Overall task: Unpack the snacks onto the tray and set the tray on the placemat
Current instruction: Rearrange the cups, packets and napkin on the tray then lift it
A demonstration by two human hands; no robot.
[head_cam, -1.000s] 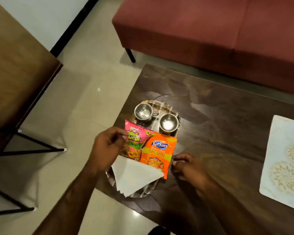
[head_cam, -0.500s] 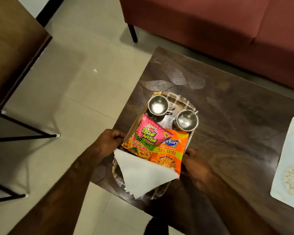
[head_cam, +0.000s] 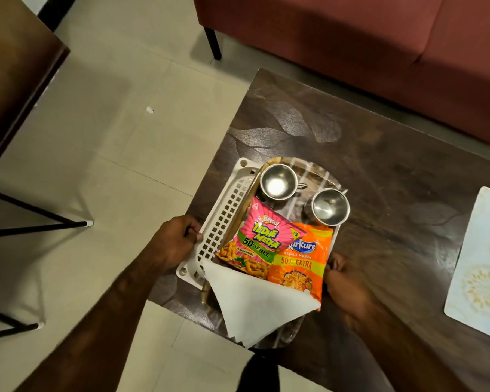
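An oval tray on the dark table carries a pink Bingo snack packet, an orange Kurkure packet, two steel cups and a folded white napkin. Under its left side a white perforated plastic basket shows. My left hand is closed on the basket's left rim. My right hand grips the tray's right edge, fingers tucked under it. The pale floral placemat lies at the table's right edge, apart from the tray.
A red sofa runs along the far side of the table. A brown table with black metal legs stands at the left across tiled floor. My foot shows below the table's near edge.
The tray has shifted right, uncovering the white basket beneath. My left hand went from the snack packets to the basket's rim; my right hand closed on the tray's right edge.
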